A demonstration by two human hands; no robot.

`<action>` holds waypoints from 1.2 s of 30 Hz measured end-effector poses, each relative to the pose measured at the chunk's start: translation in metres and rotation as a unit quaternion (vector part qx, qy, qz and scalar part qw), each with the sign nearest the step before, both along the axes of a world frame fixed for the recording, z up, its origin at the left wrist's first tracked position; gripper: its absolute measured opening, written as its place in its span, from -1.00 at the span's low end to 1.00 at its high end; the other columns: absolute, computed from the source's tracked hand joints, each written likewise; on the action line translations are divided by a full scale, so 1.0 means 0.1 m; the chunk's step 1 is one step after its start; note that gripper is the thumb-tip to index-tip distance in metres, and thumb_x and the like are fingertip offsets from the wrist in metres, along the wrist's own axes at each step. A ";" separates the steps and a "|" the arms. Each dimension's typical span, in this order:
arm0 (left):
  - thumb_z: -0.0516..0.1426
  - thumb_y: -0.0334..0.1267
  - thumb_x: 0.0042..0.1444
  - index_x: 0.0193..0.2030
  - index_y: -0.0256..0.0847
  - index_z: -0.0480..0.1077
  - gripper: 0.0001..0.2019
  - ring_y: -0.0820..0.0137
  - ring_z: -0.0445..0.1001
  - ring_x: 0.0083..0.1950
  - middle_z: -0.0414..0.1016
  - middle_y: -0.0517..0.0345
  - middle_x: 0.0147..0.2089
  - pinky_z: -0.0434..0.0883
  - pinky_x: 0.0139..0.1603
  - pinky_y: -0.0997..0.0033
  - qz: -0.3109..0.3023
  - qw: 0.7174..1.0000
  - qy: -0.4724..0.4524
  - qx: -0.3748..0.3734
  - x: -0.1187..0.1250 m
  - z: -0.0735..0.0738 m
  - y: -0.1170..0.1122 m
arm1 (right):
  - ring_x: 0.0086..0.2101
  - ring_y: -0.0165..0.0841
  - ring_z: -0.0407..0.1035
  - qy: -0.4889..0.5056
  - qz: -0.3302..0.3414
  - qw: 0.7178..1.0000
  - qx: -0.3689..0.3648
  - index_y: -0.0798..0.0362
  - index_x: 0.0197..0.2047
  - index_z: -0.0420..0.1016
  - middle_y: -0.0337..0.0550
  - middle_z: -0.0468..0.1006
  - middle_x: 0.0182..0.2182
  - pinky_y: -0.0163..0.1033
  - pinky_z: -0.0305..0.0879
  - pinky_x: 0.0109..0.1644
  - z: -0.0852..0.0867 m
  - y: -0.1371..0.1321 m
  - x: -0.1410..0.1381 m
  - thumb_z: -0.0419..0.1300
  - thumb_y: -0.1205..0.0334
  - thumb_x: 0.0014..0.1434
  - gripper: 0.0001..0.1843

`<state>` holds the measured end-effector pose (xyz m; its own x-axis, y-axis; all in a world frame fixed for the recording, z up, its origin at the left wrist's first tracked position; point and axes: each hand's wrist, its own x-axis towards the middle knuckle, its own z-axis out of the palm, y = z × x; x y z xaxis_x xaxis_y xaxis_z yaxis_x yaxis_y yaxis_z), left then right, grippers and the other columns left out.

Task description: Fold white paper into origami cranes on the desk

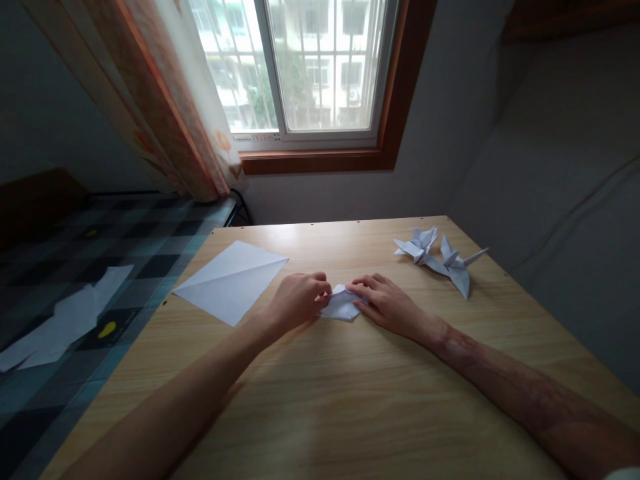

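Observation:
A small piece of partly folded white paper (341,305) lies on the light wooden table (350,393), in the middle. My left hand (299,300) is closed, pinching the paper's left edge with the fingertips. My right hand (385,301) presses on the paper's right side with the fingers bent and close together. Both forearms reach in from the near edge.
A flat white sheet (231,280) with a diagonal crease lies to the left. Two folded paper cranes (440,258) sit at the far right of the table. Beside the table on the left is a checked bed cover (75,267) with paper scraps (60,323). A window and curtain stand behind.

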<state>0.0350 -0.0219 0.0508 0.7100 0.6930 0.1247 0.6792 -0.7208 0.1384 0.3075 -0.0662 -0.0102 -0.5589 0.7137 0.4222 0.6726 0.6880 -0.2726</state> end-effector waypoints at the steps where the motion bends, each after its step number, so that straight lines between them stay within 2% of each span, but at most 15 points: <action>1: 0.24 -0.31 0.37 -0.13 -0.06 0.74 -0.81 0.36 0.60 -0.28 0.73 0.13 -0.08 0.32 -0.26 0.40 -0.008 1.000 -0.006 0.002 -0.01 0.00 0.01 | 0.13 -0.01 0.47 0.000 -0.002 1.000 -0.001 -0.01 0.40 0.49 0.07 0.62 0.18 0.20 0.52 0.26 0.00 0.00 0.00 0.22 0.20 0.55 -0.59; 4: 0.21 -0.33 0.39 0.11 0.00 0.72 -0.71 0.36 0.64 -0.21 0.71 0.10 0.01 0.41 -0.18 0.41 -0.032 0.999 -0.025 -0.004 -0.02 -0.04 0.03 | 0.15 0.00 0.45 0.000 -0.005 1.000 -0.005 0.02 0.43 0.45 0.09 0.60 0.20 0.20 0.51 0.28 0.00 0.00 0.00 0.23 0.19 0.55 -0.55; 7: 0.16 -0.37 0.41 0.20 0.02 0.69 -0.63 0.35 0.65 -0.19 0.70 0.07 0.03 0.45 -0.14 0.40 -0.052 0.998 -0.030 -0.018 -0.04 -0.08 0.06 | 0.16 0.00 0.45 -0.004 -0.003 1.000 -0.008 -0.02 0.48 0.41 0.10 0.59 0.22 0.21 0.50 0.30 -0.01 0.00 0.01 0.22 0.19 0.55 -0.51; 11: 0.14 -0.34 0.43 0.18 0.04 0.70 -0.64 0.32 0.67 -0.16 0.70 0.06 0.06 0.46 -0.12 0.37 -0.064 0.997 -0.032 -0.029 -0.06 -0.08 0.07 | 0.16 0.01 0.44 -0.006 -0.004 1.000 -0.009 -0.05 0.49 0.41 0.10 0.58 0.20 0.22 0.51 0.28 -0.02 0.00 0.01 0.21 0.19 0.55 -0.50; 15: 0.12 -0.24 0.50 0.19 0.00 0.68 -0.68 0.28 0.68 -0.11 0.70 0.04 0.10 0.48 -0.07 0.33 -0.078 0.995 -0.040 -0.044 -0.08 -0.06 0.07 | 0.11 0.00 0.46 -0.003 -0.002 1.000 -0.008 -0.09 0.49 0.42 0.08 0.58 0.16 0.20 0.53 0.24 -0.01 0.00 0.01 0.21 0.18 0.55 -0.50; 18: 0.11 -0.15 0.54 0.18 -0.07 0.65 -0.70 0.22 0.69 0.06 0.69 -0.01 0.17 0.53 0.10 0.25 -0.100 0.992 -0.059 -0.044 -0.06 -0.06 0.06 | 0.10 -0.01 0.45 -0.002 0.000 1.000 -0.007 -0.11 0.51 0.40 0.07 0.58 0.15 0.18 0.53 0.24 0.00 0.00 0.01 0.22 0.18 0.55 -0.48; 21: 0.28 -0.07 0.40 0.19 -0.13 0.60 -0.68 0.10 0.65 0.22 0.67 -0.07 0.24 0.52 0.26 0.12 -0.105 0.992 -0.068 -0.034 -0.04 -0.10 0.04 | 0.13 -0.01 0.45 -0.001 0.003 1.000 -0.008 -0.11 0.52 0.38 0.07 0.57 0.18 0.18 0.53 0.26 -0.01 0.00 0.01 0.22 0.19 0.55 -0.46; 24: 0.38 -0.10 0.27 0.19 -0.16 0.56 -0.60 0.05 0.65 0.22 0.70 -0.08 0.21 0.55 0.24 0.09 -0.083 0.994 -0.060 -0.032 -0.02 -0.16 0.02 | 0.20 0.00 0.43 -0.001 0.009 1.000 -0.010 -0.10 0.55 0.35 0.08 0.56 0.25 0.20 0.49 0.33 -0.02 0.01 0.02 0.21 0.19 0.55 -0.44; 28: 0.36 -0.07 0.30 0.23 -0.18 0.56 -0.57 0.05 0.68 0.18 0.72 -0.08 0.19 0.57 0.21 0.08 -0.067 0.996 -0.061 -0.018 -0.03 -0.21 -0.01 | 0.28 0.00 0.41 -0.009 0.018 1.000 -0.010 -0.05 0.57 0.31 0.08 0.53 0.35 0.22 0.43 0.41 -0.03 0.03 0.02 0.18 0.20 0.58 -0.43; 33: 0.30 -0.08 0.38 0.24 -0.12 0.61 -0.64 0.09 0.70 0.21 0.70 -0.02 0.29 0.52 0.34 0.05 -0.115 0.991 -0.059 0.013 -0.05 -0.21 -0.01 | 0.28 -0.01 0.43 -0.011 0.021 1.000 -0.009 -0.08 0.56 0.34 0.07 0.54 0.37 0.22 0.45 0.40 -0.02 0.03 0.03 0.18 0.18 0.57 -0.44; 36: 0.25 -0.07 0.44 0.19 -0.06 0.65 -0.71 0.12 0.69 0.22 0.68 0.03 0.32 0.49 0.36 0.06 -0.143 0.988 -0.060 0.023 -0.07 -0.22 0.01 | 0.28 -0.01 0.44 -0.006 0.019 1.000 -0.010 -0.05 0.52 0.39 0.08 0.55 0.36 0.21 0.46 0.40 -0.01 0.02 0.02 0.19 0.19 0.57 -0.48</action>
